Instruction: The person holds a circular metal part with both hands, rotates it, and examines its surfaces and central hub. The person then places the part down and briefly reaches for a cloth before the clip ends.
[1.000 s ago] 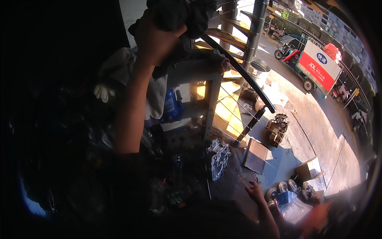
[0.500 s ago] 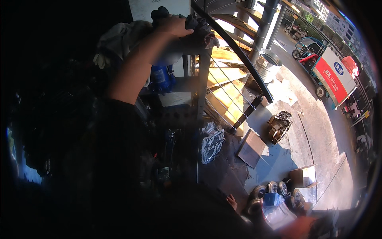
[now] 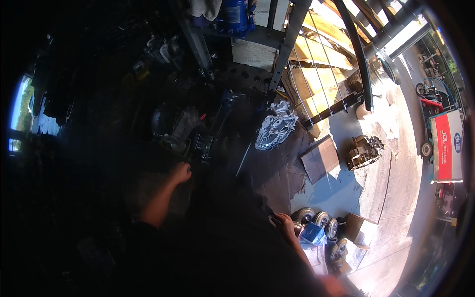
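Observation:
My left hand (image 3: 182,173) is low over the dark left-middle of the head view, its fingers curled; whatever they hold, if anything, is lost in shadow. At the lower middle my right hand (image 3: 283,225) has its fingers closed around the end of something dark whose kind does not show. Ahead of both hands, on brown sheeting (image 3: 269,180), lies a silver cast-metal housing (image 3: 275,129) with a ribbed face. A thin bright rod (image 3: 243,159) slants between it and my hands. Dim metal parts (image 3: 175,126) lie beyond my left hand.
A metal rack (image 3: 267,37) carries a blue container (image 3: 235,17). A spiral stair (image 3: 324,59) with a dark handrail rises beside it. To the right are a flat carton (image 3: 320,157), a dirty gearbox-like casting (image 3: 365,151), several small wheels (image 3: 321,219) and a parked cargo tricycle (image 3: 448,143).
My left hand has come down from the dark cloths on top of the rack to the shadowed area below. My right hand shows more and sits higher. The view has tilted downward.

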The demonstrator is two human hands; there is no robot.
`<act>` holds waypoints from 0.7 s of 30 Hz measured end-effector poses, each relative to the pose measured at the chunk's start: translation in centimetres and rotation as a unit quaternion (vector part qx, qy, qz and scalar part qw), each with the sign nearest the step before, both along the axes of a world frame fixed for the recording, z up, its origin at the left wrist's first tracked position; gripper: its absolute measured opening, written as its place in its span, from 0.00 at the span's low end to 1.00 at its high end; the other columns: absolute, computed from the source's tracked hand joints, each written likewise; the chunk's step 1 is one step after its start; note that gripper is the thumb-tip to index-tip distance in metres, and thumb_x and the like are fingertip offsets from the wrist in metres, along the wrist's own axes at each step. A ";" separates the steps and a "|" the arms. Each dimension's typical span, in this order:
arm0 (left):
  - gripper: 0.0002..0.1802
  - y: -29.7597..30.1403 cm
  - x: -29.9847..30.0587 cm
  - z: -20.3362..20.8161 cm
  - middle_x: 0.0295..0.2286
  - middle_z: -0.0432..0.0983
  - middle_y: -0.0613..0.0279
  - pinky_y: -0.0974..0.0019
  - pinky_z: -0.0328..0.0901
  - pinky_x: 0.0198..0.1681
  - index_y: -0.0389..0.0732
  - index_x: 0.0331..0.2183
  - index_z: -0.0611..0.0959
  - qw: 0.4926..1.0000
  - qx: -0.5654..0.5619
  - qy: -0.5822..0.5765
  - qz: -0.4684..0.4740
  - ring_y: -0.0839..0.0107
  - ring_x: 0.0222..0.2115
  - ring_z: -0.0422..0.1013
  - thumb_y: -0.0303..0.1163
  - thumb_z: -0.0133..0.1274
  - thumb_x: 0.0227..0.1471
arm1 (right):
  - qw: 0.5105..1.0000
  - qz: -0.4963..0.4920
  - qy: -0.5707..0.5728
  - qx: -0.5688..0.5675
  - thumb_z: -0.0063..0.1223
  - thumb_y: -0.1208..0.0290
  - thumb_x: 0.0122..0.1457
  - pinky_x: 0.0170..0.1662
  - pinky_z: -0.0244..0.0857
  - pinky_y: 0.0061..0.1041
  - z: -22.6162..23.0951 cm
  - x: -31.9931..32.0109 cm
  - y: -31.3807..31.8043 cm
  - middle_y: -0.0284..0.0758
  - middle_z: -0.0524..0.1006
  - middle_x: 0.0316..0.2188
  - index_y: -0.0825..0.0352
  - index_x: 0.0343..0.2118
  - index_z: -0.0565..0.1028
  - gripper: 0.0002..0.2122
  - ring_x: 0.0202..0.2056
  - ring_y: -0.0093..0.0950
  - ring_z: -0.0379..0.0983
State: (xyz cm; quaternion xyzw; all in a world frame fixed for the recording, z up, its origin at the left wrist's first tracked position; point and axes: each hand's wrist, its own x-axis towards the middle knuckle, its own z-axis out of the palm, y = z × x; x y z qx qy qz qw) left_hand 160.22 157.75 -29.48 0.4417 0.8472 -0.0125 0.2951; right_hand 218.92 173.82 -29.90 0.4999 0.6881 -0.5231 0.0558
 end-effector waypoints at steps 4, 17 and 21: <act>0.17 -20.7 4.9 -8.9 0.41 0.81 0.49 0.50 0.70 0.51 0.37 0.46 0.83 0.955 0.231 -0.098 0.158 0.52 0.45 0.76 0.34 0.59 0.55 | 0.995 0.013 -0.015 -0.093 0.50 0.58 0.72 0.35 0.63 0.23 8.1 4.4 4.6 0.25 0.70 0.22 0.70 0.29 0.76 0.19 0.29 0.16 0.65; 0.38 -8.2 1.3 19.9 0.57 0.72 0.50 0.53 0.67 0.58 0.41 0.62 0.73 0.620 0.595 -0.383 0.340 0.61 0.58 0.69 0.62 0.34 0.69 | 0.854 0.179 0.419 -0.250 0.47 0.56 0.72 0.58 0.67 0.36 19.1 -36.5 7.3 0.39 0.81 0.48 0.71 0.52 0.78 0.21 0.51 0.31 0.77; 0.47 -15.9 -4.3 28.4 0.63 0.63 0.47 0.44 0.60 0.65 0.43 0.66 0.66 0.410 0.751 -0.415 0.307 0.55 0.66 0.59 0.70 0.23 0.66 | 0.753 0.228 0.451 -0.421 0.47 0.52 0.71 0.58 0.71 0.47 22.0 -51.2 -7.8 0.40 0.78 0.54 0.63 0.60 0.72 0.23 0.54 0.37 0.76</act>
